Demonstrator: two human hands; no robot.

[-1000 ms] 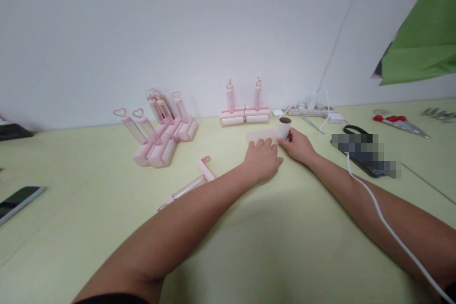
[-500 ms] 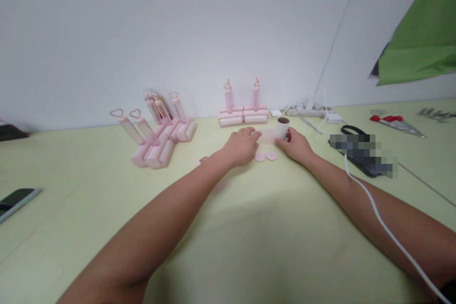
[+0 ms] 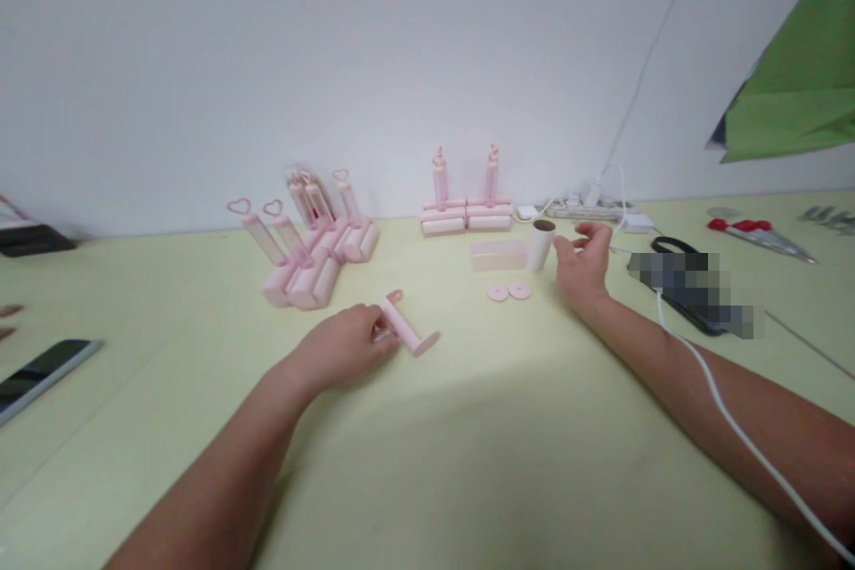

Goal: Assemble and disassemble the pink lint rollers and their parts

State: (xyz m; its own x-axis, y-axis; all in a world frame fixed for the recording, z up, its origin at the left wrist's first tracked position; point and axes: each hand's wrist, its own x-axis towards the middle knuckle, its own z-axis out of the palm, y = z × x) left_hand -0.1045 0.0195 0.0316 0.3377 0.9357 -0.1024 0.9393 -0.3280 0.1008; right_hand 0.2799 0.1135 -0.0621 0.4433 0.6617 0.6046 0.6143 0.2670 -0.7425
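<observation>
My left hand (image 3: 344,343) lies low on the pale green table (image 3: 468,445) with its fingers closed round the handle of a pink lint roller frame (image 3: 405,331). My right hand (image 3: 582,263) hovers open, fingers spread, just right of a white paper roll (image 3: 541,244) that stands upright. A translucent pink cover (image 3: 498,255) lies left of the roll. Two small pink discs (image 3: 508,291) rest on the table in front of it.
Several assembled pink lint rollers (image 3: 307,254) stand at the back left, two more (image 3: 466,205) by the wall. A white cable (image 3: 728,423) runs over my right forearm to a power strip (image 3: 591,209). Scissors (image 3: 758,232) lie far right, a phone (image 3: 40,371) at the left edge.
My left hand moved back from the pink cover and took hold of the roller frame. My right hand let go of the white roll and opened.
</observation>
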